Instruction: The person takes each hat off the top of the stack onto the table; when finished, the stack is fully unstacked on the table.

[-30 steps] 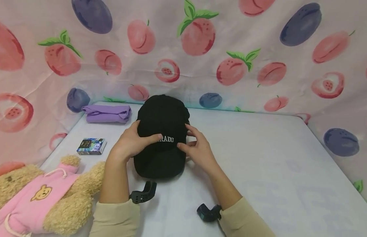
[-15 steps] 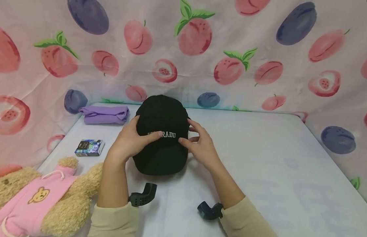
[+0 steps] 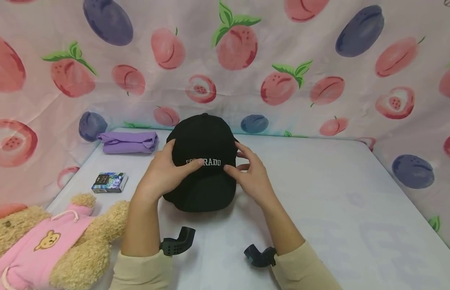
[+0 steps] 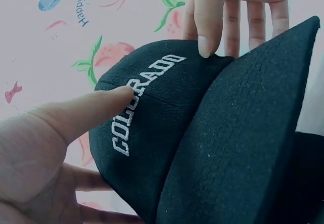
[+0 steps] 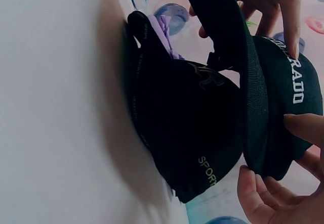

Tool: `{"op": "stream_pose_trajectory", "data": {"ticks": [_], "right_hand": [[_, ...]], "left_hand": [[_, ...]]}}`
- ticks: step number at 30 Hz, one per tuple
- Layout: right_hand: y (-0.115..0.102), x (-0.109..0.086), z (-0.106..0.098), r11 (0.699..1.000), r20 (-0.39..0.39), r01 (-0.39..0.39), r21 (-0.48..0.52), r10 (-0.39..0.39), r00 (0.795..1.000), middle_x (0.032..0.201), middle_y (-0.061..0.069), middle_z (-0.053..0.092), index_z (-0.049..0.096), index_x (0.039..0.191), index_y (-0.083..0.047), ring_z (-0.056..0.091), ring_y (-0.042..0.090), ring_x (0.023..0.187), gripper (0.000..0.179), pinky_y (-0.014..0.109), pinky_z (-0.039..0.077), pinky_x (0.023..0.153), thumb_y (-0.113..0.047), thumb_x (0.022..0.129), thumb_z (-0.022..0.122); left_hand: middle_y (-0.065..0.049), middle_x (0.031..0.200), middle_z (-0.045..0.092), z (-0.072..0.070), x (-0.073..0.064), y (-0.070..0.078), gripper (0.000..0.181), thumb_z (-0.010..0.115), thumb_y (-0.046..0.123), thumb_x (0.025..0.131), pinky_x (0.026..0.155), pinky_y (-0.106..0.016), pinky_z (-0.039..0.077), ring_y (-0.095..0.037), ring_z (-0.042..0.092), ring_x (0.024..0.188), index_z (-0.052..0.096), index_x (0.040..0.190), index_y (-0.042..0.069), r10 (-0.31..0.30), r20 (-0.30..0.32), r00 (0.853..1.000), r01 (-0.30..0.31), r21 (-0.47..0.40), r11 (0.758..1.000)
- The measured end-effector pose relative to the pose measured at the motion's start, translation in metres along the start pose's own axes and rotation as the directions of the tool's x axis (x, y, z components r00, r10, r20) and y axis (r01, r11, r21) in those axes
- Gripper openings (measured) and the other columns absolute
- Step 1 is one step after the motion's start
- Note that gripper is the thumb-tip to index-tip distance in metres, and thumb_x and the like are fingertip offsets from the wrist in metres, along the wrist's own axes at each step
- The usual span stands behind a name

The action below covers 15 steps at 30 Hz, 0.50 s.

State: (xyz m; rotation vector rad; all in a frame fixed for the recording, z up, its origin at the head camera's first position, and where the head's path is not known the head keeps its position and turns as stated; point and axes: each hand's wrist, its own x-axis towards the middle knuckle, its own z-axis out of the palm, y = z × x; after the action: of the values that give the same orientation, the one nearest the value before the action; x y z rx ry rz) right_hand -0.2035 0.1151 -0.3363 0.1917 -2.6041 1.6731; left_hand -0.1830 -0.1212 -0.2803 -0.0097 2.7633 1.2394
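Observation:
Both hands hold a black cap (image 3: 205, 139) with white COLORADO lettering across its front, brim toward me. The left hand (image 3: 161, 173) grips its left side, thumb lying over the lettering and fingers behind the edge. On the opposite side the right hand (image 3: 252, 177) pinches it, thumb on the front near the brim. In the right wrist view a second black cap (image 5: 182, 118), with SPORT lettering, rests on the white table just beneath the held one; the head view hides most of it. Whether the two caps touch is hard to tell.
Left of the caps lie a folded purple cloth (image 3: 128, 142) and a small blue patterned box (image 3: 109, 182). A teddy bear (image 3: 58, 245) in a pink top lies at the near left. A fruit-print curtain (image 3: 236, 80) hangs behind the white table (image 3: 319, 209).
Both hands have shifted slightly right with the COLORADO cap, and its front has tilted a little. The head view has drifted slightly. The bear, box and cloth stay put.

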Motion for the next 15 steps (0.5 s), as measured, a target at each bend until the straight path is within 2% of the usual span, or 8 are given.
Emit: {"op": "stream_pose_trajectory", "data": {"ticks": [9, 15], "right_hand": [[-0.004, 0.0, -0.013, 0.999, -0.016, 0.019, -0.028, -0.02, 1.0, 0.15, 0.008, 0.054, 0.043, 0.157, -0.034, 0.066, 0.029, 0.108, 0.072, 0.044, 0.057, 0.088, -0.03, 0.093, 0.075], [-0.006, -0.001, -0.019, 0.999, -0.012, 0.02, -0.05, -0.02, 1.0, 0.151, 0.011, 0.053, 0.044, 0.158, -0.031, 0.066, 0.03, 0.109, 0.071, 0.043, 0.058, 0.087, -0.029, 0.093, 0.074]], "left_hand": [[-0.025, 0.168, 0.025, 0.005, -0.001, 0.008, 0.109, 0.066, 0.064, 0.09, 0.119, -0.066, 0.03, -0.042, 0.03, 0.153, 0.009, 0.167, 0.011, 0.027, -0.024, 0.999, -0.027, 0.009, 1.0], [-0.025, 0.167, 0.026, 0.007, -0.004, 0.011, 0.109, 0.065, 0.065, 0.09, 0.119, -0.066, 0.03, -0.042, 0.03, 0.153, 0.011, 0.167, 0.012, 0.012, -0.03, 0.999, -0.012, 0.009, 1.0]]}}
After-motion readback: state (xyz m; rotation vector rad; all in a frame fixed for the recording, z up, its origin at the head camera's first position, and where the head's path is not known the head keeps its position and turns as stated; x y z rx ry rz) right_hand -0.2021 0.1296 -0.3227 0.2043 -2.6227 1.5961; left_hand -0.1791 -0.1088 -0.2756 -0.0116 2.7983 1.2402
